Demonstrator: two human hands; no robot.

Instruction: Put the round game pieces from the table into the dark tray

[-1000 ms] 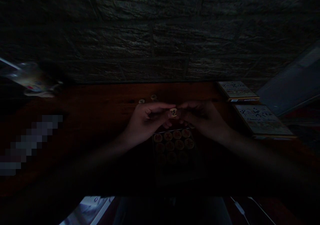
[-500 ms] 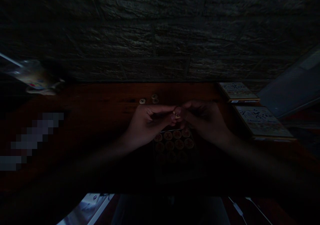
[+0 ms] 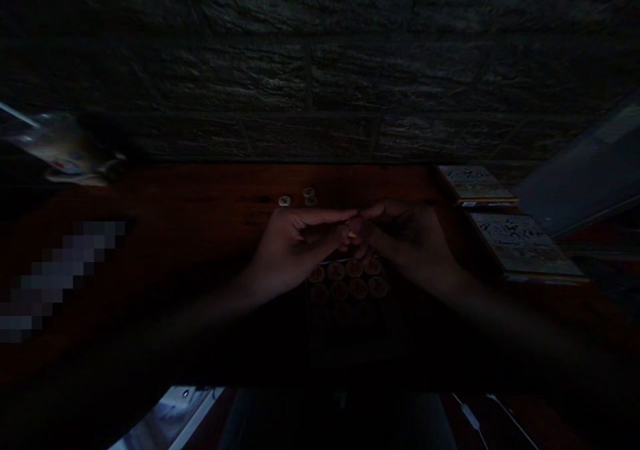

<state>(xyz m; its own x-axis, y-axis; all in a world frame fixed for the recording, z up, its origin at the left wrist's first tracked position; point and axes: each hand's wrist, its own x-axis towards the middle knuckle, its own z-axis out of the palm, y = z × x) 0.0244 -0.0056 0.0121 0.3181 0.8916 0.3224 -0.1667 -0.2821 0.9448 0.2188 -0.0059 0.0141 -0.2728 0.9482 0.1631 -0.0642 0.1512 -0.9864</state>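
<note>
My left hand and my right hand meet fingertip to fingertip over the table. Between their thumbs and fingers they pinch one small pale Chinese chess piece, mostly covered by the fingertips. Below the hands lies a dark box with round Chinese chess pieces set in rows, red characters facing up; its near part is lost in shadow. Beyond my left hand, three loose chess pieces rest on the wood, two of them touching or overlapping.
Two flat printed boxes lie at the right. A drink cup with a straw stands at the far left. Behind the wooden table rises a stone-block wall. White cables hang below the near edge. The scene is very dark.
My fingers have shifted slightly around the chess piece, which shows less of its face now. Both hands stay in nearly the same place, and the other pieces have not moved.
</note>
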